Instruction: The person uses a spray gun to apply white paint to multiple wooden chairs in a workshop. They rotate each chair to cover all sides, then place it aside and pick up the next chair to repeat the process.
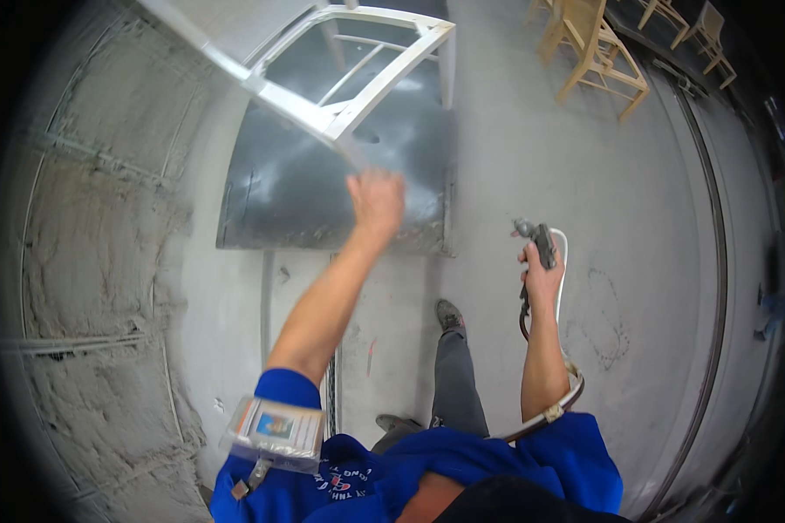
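A white chair frame [392,74] with an open seat stands over a dark shiny board [296,192] in front of me. My left hand [378,205], slightly smeared by motion, is closed at the lower end of the chair's near leg, and its fingers are curled. At the right, my right hand [542,275] grips a spray gun [539,242] by its handle, apart from the chair and pointing toward the far left. A white hose [562,270] and a dark one run from the gun back along my right forearm.
Bare wooden chairs [597,57] stand at the far right, more behind them. Dusty, coated panels [96,244] line the left side. A dark rail [720,253] runs along the grey floor [637,200] on the right. My shoe [450,315] is near the board's front edge.
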